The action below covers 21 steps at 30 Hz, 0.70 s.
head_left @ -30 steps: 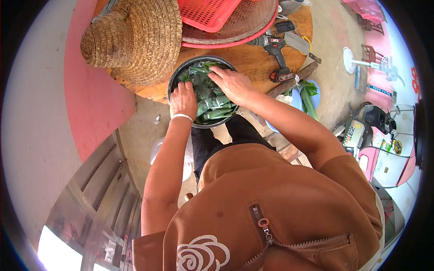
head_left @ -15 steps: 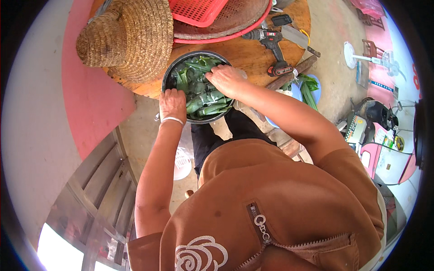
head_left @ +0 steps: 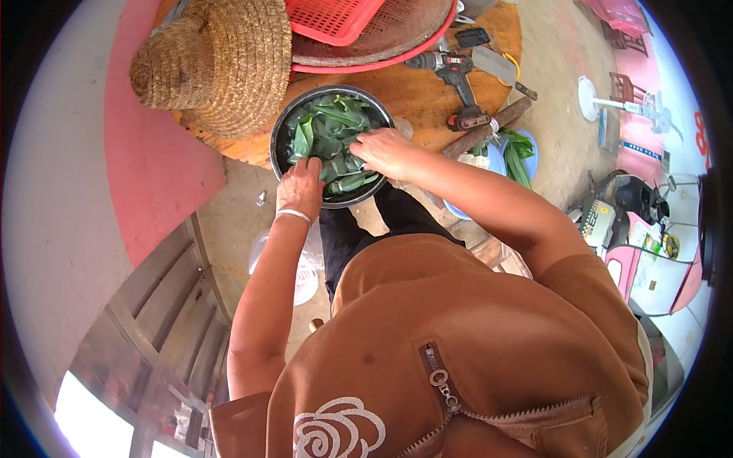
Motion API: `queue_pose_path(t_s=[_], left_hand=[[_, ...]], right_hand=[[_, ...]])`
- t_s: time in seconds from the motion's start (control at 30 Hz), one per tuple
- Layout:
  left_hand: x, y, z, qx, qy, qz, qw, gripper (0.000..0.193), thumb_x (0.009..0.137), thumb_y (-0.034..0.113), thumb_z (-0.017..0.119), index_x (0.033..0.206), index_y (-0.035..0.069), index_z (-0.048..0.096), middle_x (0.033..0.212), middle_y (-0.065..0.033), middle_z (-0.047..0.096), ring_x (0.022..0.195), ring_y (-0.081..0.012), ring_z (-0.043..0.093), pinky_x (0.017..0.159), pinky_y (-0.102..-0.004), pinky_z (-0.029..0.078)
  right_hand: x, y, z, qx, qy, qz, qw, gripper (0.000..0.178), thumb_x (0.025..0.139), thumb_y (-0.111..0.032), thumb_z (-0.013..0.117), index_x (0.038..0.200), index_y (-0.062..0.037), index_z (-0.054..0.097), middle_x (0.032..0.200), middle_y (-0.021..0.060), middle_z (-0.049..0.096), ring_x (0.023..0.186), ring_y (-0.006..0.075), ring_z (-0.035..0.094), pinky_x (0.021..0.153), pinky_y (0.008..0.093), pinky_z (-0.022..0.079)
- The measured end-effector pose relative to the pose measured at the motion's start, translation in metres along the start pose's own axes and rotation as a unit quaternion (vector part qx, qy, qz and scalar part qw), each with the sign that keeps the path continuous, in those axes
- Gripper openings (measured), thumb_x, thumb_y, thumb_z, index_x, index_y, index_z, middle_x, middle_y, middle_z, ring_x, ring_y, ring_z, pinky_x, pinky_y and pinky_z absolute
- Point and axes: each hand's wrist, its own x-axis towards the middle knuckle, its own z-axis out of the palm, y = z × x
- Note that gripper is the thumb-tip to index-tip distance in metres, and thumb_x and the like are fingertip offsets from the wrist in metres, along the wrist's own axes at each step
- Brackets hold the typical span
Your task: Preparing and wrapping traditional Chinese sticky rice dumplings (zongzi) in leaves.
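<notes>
A round black basin holds wet green leaves, some lying folded or rolled, in what looks like water. My left hand, with a white bracelet at the wrist, reaches over the near-left rim. Its bent fingertips are inside, beside an upright leaf; what they grip is hidden. From the right, my right hand comes over the rim, fingers curled down and pinched together on a leaf in the middle of the basin. The basin sits close to my knees, at the near edge of the wooden table.
On the round wooden table lie a straw hat, a red perforated basket on a wide tray, a cordless drill and a cleaver. Blue tubs with long leaves stand at right. A standing fan is farther off.
My left hand has moved from holding the left rim to reaching inside the basin. My right hand has shifted slightly down toward me, and a leaf at the left now stands up.
</notes>
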Motion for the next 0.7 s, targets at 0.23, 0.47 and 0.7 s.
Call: queue_pose_path(t_s=[0.23,0.47,0.7], left_hand=[[0.006,0.003,0.009,0.158,0.011,0.004,0.987,0.021,0.076,0.012,0.070,0.095,0.011,0.059,0.097,-0.0086,0.061,0.097,-0.0277,0.061,0.082,-0.0399,0.049],[0.005,0.004,0.019,0.039,0.036,0.089,0.995,0.024,0.081,0.010,0.065,0.104,0.011,0.057,0.096,-0.0094,0.058,0.095,-0.0301,0.060,0.083,-0.0423,0.048],[0.005,0.003,0.012,-0.034,-0.006,0.003,0.999,0.033,0.080,0.014,0.068,0.110,0.012,0.056,0.103,-0.0117,0.063,0.101,-0.0307,0.061,0.088,-0.0423,0.048]], right_hand=[[0.011,-0.009,-0.010,-0.033,-0.068,-0.002,0.997,0.021,0.076,-0.017,0.070,0.089,-0.0026,0.062,0.083,0.0150,0.064,0.081,0.0323,0.067,0.068,0.0429,0.054],[-0.006,-0.017,-0.008,0.009,-0.093,0.011,0.996,0.010,0.076,-0.016,0.068,0.075,-0.0056,0.066,0.076,0.0137,0.067,0.079,0.0312,0.068,0.067,0.0407,0.054],[-0.013,-0.010,0.014,0.024,-0.032,-0.014,0.999,0.015,0.075,-0.019,0.069,0.077,-0.0049,0.066,0.075,0.0149,0.066,0.076,0.0318,0.068,0.066,0.0425,0.054]])
